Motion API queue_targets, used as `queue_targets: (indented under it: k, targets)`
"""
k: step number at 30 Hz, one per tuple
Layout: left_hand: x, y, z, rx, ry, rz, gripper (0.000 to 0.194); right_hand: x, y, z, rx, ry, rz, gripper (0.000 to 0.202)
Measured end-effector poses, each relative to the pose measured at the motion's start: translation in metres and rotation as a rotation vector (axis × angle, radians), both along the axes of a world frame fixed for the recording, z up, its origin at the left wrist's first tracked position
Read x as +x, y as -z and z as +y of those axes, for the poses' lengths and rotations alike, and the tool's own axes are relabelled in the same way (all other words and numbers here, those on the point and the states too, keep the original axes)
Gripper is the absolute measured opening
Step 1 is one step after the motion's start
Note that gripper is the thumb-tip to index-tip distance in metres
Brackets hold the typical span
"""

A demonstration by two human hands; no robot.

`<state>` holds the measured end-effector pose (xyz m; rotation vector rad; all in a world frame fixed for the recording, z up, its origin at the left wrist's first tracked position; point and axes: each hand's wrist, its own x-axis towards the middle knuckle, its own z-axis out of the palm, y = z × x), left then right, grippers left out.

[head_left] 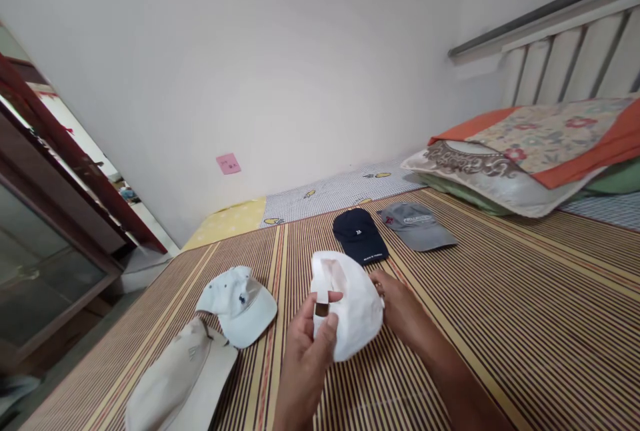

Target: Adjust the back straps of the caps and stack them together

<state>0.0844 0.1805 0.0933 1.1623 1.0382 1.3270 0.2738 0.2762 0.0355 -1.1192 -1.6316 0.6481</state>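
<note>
A white cap (357, 311) is held up between both hands above the striped mat, its back strap and opening turned to the left. My left hand (313, 341) pinches the strap near the buckle with thumb and fingers. My right hand (397, 301) grips the cap's right side, its fingertips partly hidden behind it. Beyond the white cap lie a navy cap (357, 234) and a grey cap (420, 227), side by side. To the left rest a light blue cap (240, 307) and, nearer, a beige cap (175, 377).
The striped mat (500, 304) covers the bed. Pillows with an orange floral cover (565, 134) are piled at the right by the headboard (575, 57). A pink note (229, 163) is on the white wall. At the left is a doorway with a red frame (85, 157).
</note>
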Motion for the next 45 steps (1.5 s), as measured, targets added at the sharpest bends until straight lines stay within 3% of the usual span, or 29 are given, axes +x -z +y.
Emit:
queue_targets:
  k: [3,6,7,9,12,17,26,31,33,37,41,45]
  targets:
    - [0.005,0.004,-0.004,-0.046,0.046,-0.013,0.05,0.017,-0.014,-0.003,0.053,0.207,0.051,0.018]
    - [0.008,0.007,-0.004,-0.085,0.059,-0.047,0.049,0.023,-0.043,-0.024,0.214,0.238,0.163,0.015]
    - [0.009,0.008,-0.004,-0.092,0.063,-0.062,0.051,0.022,-0.053,-0.034,0.255,0.175,0.157,0.012]
    - [0.008,0.011,-0.003,-0.099,0.055,-0.093,0.059,0.015,-0.071,-0.052,0.269,-0.102,0.087,0.015]
    - [0.006,0.014,-0.003,-0.087,-0.033,-0.097,0.062,0.002,-0.085,-0.069,0.21,-0.386,-0.065,0.028]
    - [0.001,0.014,-0.002,-0.048,0.012,-0.104,0.054,-0.008,-0.084,-0.07,0.116,-0.428,-0.231,0.057]
    - [0.006,0.001,-0.003,-0.056,0.256,-0.297,0.053,-0.006,-0.08,-0.067,0.145,-0.383,-0.255,0.05]
    - [0.006,-0.001,-0.001,-0.048,0.229,-0.252,0.052,-0.006,-0.08,-0.069,0.156,-0.404,-0.253,0.066]
    - [0.004,0.001,-0.001,-0.058,0.156,-0.193,0.054,-0.008,-0.081,-0.069,0.164,-0.412,-0.228,0.062]
    - [0.0,0.007,-0.005,-0.08,0.049,-0.078,0.056,-0.013,-0.084,-0.069,0.222,-0.39,-0.137,0.032]
    - [0.003,0.004,-0.011,-0.105,0.114,0.008,0.051,-0.015,-0.081,-0.067,0.208,-0.284,-0.024,0.028]
    - [0.007,-0.002,-0.012,-0.134,0.181,0.003,0.048,-0.009,-0.074,-0.061,-0.01,-0.171,0.117,0.036]
